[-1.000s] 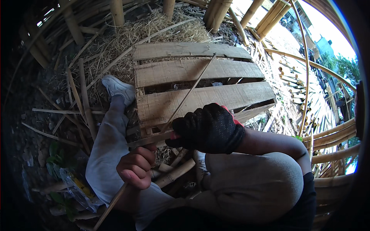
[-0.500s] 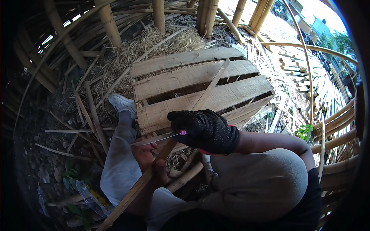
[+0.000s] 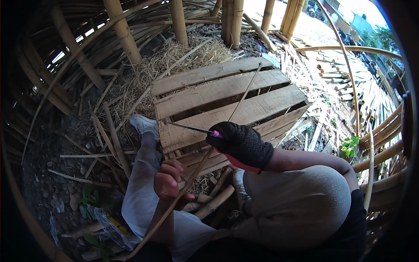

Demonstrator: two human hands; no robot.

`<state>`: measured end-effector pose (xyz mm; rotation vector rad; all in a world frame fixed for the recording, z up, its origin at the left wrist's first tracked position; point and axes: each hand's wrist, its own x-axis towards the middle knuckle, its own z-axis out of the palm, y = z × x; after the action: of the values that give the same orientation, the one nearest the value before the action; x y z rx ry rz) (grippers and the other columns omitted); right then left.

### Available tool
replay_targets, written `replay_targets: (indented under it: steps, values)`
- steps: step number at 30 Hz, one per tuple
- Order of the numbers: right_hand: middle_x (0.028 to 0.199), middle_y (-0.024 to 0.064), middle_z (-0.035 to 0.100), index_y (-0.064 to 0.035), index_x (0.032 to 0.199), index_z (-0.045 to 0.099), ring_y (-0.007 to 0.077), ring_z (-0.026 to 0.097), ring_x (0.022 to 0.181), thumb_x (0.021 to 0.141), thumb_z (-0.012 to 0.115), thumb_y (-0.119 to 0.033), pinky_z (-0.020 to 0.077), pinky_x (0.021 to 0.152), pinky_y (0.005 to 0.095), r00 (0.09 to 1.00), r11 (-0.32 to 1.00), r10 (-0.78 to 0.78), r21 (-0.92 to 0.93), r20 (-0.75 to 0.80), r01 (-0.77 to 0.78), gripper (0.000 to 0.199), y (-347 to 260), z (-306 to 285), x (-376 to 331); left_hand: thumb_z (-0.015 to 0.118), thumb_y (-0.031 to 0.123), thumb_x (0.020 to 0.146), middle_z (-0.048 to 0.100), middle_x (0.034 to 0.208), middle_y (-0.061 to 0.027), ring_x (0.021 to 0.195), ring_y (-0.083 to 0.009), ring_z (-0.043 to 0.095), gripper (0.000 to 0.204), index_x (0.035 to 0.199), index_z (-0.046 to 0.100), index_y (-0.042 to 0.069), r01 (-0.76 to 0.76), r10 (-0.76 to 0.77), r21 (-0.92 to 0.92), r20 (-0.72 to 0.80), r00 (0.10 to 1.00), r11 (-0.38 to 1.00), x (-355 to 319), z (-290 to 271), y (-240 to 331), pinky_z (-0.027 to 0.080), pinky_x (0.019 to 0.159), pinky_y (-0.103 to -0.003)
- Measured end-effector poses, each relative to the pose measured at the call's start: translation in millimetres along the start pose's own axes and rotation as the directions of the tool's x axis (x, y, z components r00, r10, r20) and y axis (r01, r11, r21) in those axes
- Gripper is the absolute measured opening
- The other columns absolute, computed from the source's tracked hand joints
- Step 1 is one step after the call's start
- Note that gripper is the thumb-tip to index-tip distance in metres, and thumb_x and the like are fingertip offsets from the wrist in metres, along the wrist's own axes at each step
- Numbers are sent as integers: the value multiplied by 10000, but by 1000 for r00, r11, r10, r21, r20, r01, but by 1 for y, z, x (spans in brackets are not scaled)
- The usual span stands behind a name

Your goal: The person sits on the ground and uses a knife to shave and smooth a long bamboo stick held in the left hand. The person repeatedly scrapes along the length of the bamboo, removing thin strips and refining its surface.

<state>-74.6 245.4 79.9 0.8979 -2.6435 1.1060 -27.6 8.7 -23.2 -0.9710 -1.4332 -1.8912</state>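
Note:
My right hand [image 3: 242, 146], in a black dotted glove with red at its edge, is closed round the pink handle of a knife [image 3: 192, 128]. The thin blade points left over the near-left part of a slatted wooden crate [image 3: 227, 112]. A long, narrow bamboo strip [image 3: 198, 169] runs slantwise from my lap, under the gloved hand, to the far side of the crate top. It is turned with its thin edge up. My bare left hand [image 3: 168, 182] has its fingers curled about the strip nearer my body, thumb on the other side.
Dry shavings [image 3: 170, 65] heap behind the crate, beside upright bamboo poles [image 3: 178, 22]. Loose strips [image 3: 111, 131] lie to the left, near a plastic bag [image 3: 115, 227]. Cut bamboo lengths [image 3: 338, 75] are piled at the right. A bamboo piece [image 3: 216, 201] lies between my legs.
The strip has rolled from its flat face to its edge. My right hand with the knife has moved right and up, blade off the strip; the left hand has shifted its fingers.

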Motion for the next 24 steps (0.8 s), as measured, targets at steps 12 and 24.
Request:
replay_targets:
  steps: [12,24]
  values:
    - [795,116,666,-119,1012,693,330,686,746,962,663,-298,530,662,442,978,991,42,-117,-203,-67,188,-2,-22,11,665,597,900,570,1154,-146,1210,-325,530,432,1004,571,188,106,-111,-38,-168,980,994,-44,40,-12,314,1155,-564]
    - [806,108,676,-113,1047,685,320,691,776,979,644,-314,540,673,426,988,965,-119,-246,-102,91,217,42,3,32,528,501,1034,641,733,-9,887,-170,673,430,781,540,153,1,-11,-350,-27,1000,937,10,10,42,480,948,-404]
